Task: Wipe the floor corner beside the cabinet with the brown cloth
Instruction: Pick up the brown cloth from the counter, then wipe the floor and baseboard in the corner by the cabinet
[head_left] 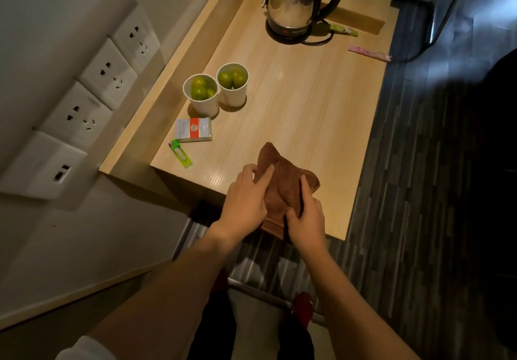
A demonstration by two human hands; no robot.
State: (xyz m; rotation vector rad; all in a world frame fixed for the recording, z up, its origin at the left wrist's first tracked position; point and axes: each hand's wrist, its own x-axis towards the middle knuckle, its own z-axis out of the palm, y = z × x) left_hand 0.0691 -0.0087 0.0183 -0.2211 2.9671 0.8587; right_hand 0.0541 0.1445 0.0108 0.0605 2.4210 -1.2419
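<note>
Head view, looking down at a light wood cabinet (293, 113) top. Brown cloth (282, 186) sits bunched at the near edge of the cabinet, its lower part hanging just over the edge. Both hands are on it. Left hand (246, 200) presses the cloth's left side, fingers (264, 176) spread and laid flat against the fabric. Right hand (306, 220) pinches the right side, fingers curled around a fold, thumb on top. Farther back: two white paper cups (216, 94) side by side, touching, each with green fruit inside. Cigarette pack (193, 130) just in front of the left cup, green lighter (180, 153) near it by the cabinet's corner. Steel kettle (300, 1) on its base at the far end. Wall sockets (92, 99) on the left wall. Dark striped floor (414, 192) to the right and below.
</note>
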